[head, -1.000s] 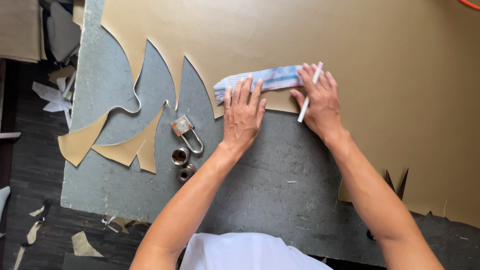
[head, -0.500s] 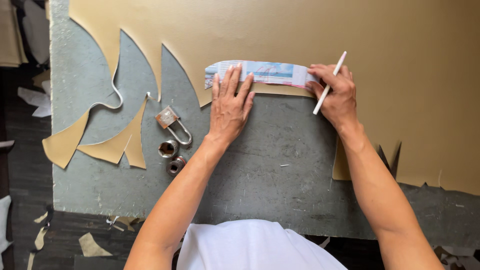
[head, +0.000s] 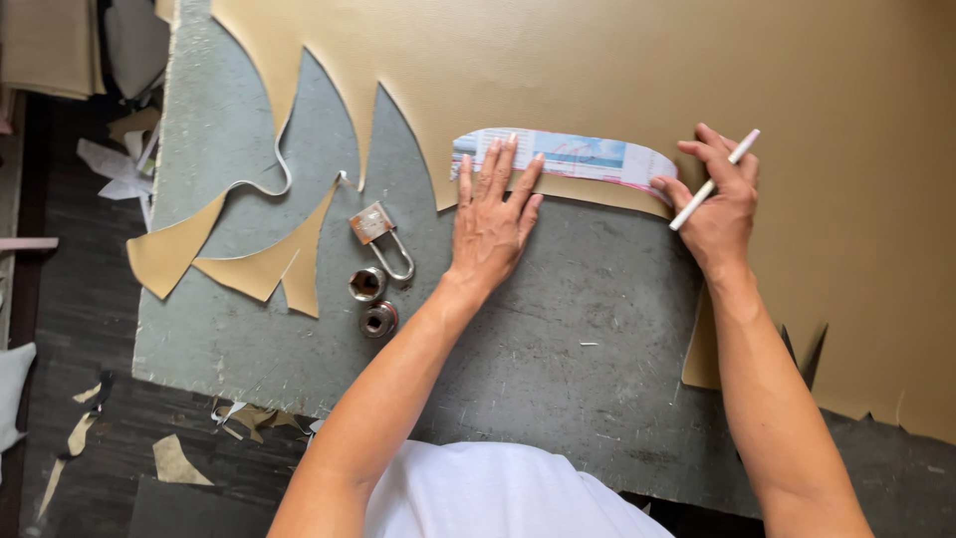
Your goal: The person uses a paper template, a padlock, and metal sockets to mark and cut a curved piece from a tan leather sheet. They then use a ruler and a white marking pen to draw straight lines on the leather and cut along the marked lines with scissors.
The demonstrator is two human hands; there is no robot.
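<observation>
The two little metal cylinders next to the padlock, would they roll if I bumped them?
Probably not: both metal cylinders stand on end, open ends up, on the flat grey board. They look solid and heavy for their size. Knocked over, their round sides would likely roll.

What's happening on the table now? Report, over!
Left hand flat on the paper pattern, pinning it to the tan sheet. Right hand at the pattern's end, holding a white pen. Padlock and two metal sockets lie left, apart.
</observation>
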